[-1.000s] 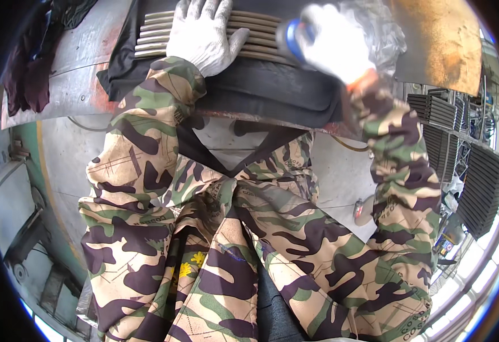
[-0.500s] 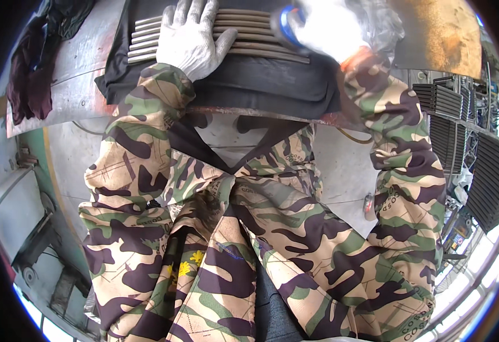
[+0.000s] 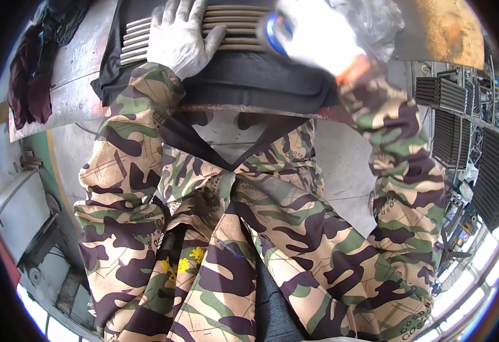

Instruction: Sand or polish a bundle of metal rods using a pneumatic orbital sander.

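Several thin grey-brown rods [image 3: 238,31] lie side by side, running left to right on a black cloth [image 3: 261,82]. My left hand [image 3: 180,47], in a white knit glove, rests flat across their left part, fingers stretched out and thumb apart. Over the right part of the rods is my right hand [image 3: 323,40], also white-gloved, blurred and overexposed. Its fingers are closed around a round blue-edged object [image 3: 273,34] whose kind I cannot make out. The rods' right ends are hidden behind that hand.
Crumpled clear plastic [image 3: 378,25] lies beyond my right hand, beside a rust-stained brown sheet [image 3: 443,28]. Dark clothing [image 3: 30,85] hangs over the metal table [image 3: 84,62] at left. Stacks of dark bars [image 3: 452,139] stand on racks at far right.
My right hand has moved a little left and nearer along the rods with the blue-edged object, covering their right ends. My left hand and the rods appear shifted slightly left.
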A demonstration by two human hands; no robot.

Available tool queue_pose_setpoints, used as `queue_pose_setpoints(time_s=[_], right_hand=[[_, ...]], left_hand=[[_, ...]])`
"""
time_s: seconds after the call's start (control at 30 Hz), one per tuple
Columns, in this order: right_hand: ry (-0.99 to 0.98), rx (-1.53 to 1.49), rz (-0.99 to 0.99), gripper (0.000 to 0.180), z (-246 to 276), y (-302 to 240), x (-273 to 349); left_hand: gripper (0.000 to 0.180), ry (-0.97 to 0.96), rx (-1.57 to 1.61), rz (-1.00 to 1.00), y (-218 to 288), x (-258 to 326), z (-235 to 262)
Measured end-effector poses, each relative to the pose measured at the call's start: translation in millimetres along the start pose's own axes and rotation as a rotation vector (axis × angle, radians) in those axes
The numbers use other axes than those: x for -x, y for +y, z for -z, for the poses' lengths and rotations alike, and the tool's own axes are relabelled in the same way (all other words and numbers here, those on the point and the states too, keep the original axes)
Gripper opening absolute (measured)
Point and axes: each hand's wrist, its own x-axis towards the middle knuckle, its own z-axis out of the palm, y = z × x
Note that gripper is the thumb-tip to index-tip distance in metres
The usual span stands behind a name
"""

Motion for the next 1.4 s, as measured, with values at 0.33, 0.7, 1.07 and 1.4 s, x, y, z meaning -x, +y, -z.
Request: queue_pose_setpoints(time_s=[0.33,0.7,1.07,1.4], right_hand=[[-0.099,0.069,-0.086,0.024,-7,23,-15],[-0.11,0.052,-0.131,0.022,-20,15,-39],[-0.135,0.137,-0.047,0.028,-39,3,-37],[-0.091,0.159,-0.056,0.025,-34,-6,-45]], left_hand=[[0.062,0.037,0.096,-0.031,8,-12,-3],[0.055,0.062,0.134,-0.033,9,-14,-6],[0.066,-0.088,0.235,0.252,-4,-11,-15],[0.059,-0.016,0.265,0.284,-4,-35,-22]])
